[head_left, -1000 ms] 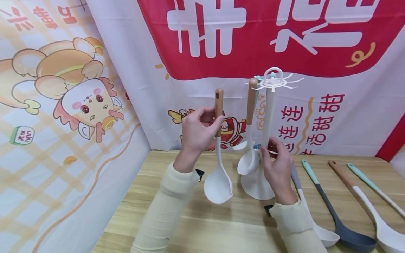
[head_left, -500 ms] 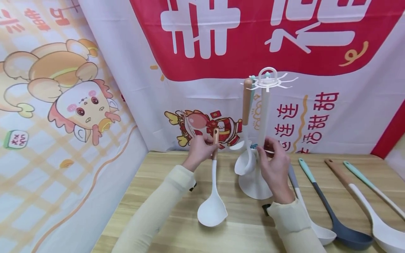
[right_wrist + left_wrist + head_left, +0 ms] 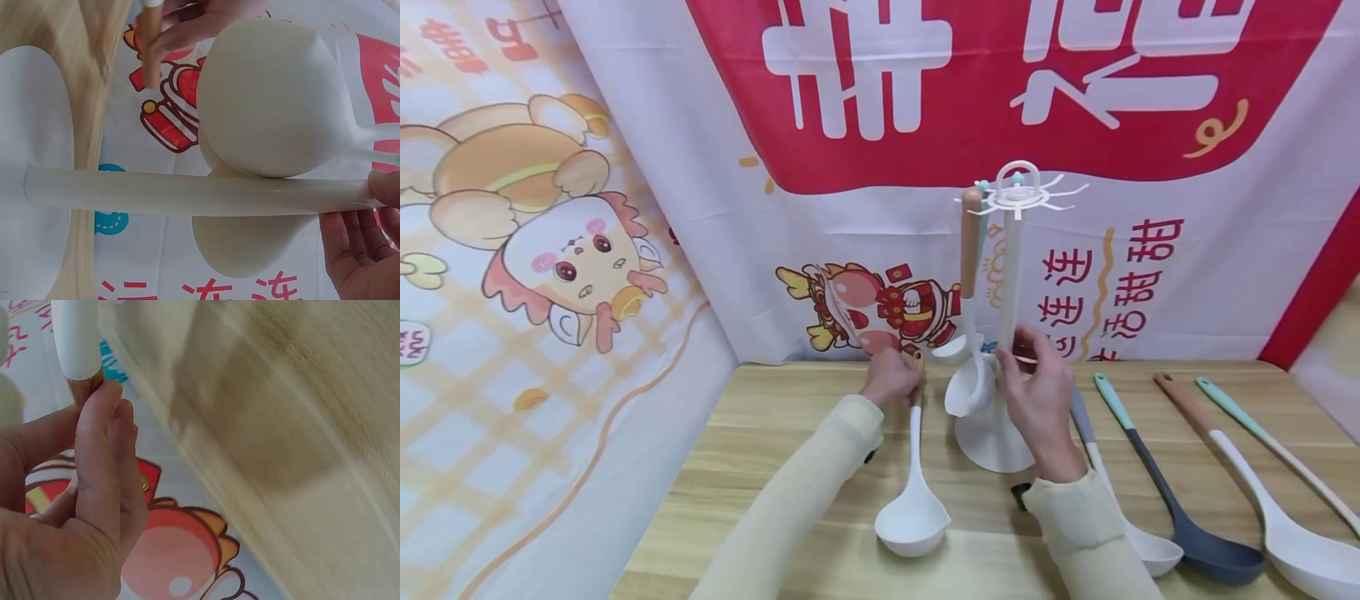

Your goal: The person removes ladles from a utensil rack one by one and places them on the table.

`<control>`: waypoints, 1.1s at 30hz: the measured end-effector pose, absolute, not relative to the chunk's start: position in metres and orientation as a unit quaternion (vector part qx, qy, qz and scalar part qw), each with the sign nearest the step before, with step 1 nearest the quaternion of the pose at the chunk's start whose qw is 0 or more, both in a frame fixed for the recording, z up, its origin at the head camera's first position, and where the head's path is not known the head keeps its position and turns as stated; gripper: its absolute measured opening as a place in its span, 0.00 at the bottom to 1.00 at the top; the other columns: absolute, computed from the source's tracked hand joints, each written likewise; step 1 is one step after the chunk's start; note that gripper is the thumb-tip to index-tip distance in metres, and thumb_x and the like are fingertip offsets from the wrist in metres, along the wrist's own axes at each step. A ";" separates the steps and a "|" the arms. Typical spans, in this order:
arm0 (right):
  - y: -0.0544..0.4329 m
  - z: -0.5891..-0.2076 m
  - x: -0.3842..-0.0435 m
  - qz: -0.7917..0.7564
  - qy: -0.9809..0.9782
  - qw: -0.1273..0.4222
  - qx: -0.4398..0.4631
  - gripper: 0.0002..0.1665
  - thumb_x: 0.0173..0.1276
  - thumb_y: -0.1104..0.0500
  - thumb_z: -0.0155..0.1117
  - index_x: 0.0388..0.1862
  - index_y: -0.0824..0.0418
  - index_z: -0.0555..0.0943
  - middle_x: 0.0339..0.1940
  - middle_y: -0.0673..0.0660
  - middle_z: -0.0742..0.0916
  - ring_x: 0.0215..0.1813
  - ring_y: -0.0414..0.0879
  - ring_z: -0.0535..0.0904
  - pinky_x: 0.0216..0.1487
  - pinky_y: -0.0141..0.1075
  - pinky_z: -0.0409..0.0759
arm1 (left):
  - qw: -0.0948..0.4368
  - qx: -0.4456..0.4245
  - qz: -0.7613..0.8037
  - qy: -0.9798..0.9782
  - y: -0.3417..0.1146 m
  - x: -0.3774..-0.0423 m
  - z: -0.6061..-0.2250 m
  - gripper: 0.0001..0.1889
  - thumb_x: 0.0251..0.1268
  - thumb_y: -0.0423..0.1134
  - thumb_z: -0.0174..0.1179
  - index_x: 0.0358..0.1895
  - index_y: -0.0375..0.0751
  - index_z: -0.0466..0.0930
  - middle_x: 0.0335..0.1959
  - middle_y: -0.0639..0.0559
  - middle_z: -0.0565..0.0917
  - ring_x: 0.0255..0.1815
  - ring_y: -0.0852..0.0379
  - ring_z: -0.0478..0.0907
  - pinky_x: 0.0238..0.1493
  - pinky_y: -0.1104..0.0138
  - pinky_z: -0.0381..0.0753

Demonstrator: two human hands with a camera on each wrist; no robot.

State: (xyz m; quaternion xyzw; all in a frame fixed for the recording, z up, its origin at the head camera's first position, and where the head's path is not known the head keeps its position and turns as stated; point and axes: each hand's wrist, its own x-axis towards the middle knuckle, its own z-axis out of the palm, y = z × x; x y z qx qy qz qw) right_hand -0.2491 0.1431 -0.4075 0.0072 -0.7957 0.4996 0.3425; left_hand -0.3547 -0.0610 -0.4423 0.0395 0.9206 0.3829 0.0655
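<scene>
My left hand (image 3: 891, 377) pinches the wooden handle of a white ladle (image 3: 914, 527) low over the table. The bowl points toward me; whether it touches the wood I cannot tell. In the left wrist view, thumb and fingers close on the brown handle (image 3: 84, 390) just below its white neck. My right hand (image 3: 1039, 396) grips the upright pole (image 3: 187, 194) of a white utensil rack (image 3: 1018, 198). From the rack hangs a white ladle with a wooden handle (image 3: 972, 250). Behind it hangs a mint-handled utensil, partly hidden, with a white bowl (image 3: 951, 348) showing.
Several utensils lie in a row at the right: a grey-handled white one (image 3: 1150, 550), a dark grey ladle (image 3: 1221, 558), a brown-handled white ladle (image 3: 1311, 562) and a mint-handled one (image 3: 1240, 412). A printed cloth (image 3: 865, 225) hangs behind the wooden table (image 3: 760, 433).
My left hand has lowered the ladle from upright beside the rack to near the table, its handle tipping away from me. My right hand keeps holding the pole. The head view has shifted slightly.
</scene>
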 end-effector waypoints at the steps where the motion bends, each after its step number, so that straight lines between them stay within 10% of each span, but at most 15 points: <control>1: 0.143 -0.408 -0.249 0.500 -0.795 0.343 0.007 0.23 0.75 0.63 0.69 0.66 0.64 0.79 0.57 0.65 0.87 0.58 0.58 0.87 0.57 0.51 0.90 | 0.073 0.033 0.384 0.920 -0.059 -0.355 -0.444 0.12 0.63 0.32 0.69 0.20 0.34 0.88 0.13 0.47 0.84 0.20 0.45 0.88 0.20 0.69 0.83; 7: 0.141 -0.408 -0.249 0.507 -0.790 0.343 0.016 0.22 0.74 0.64 0.69 0.65 0.64 0.79 0.55 0.65 0.88 0.57 0.58 0.87 0.57 0.53 0.90 | 0.118 -0.032 0.431 0.894 -0.048 -0.358 -0.453 0.05 0.62 0.27 0.68 0.30 0.28 0.87 0.22 0.39 0.87 0.16 0.53 0.80 0.32 0.55 0.93; 33: 0.143 -0.408 -0.250 0.505 -0.793 0.341 0.011 0.22 0.75 0.63 0.69 0.65 0.63 0.79 0.57 0.64 0.87 0.58 0.57 0.87 0.58 0.52 0.90 | 0.096 -0.022 0.463 0.881 -0.044 -0.362 -0.470 0.08 0.55 0.27 0.76 0.32 0.30 0.85 0.18 0.44 0.83 0.16 0.53 0.81 0.29 0.53 0.93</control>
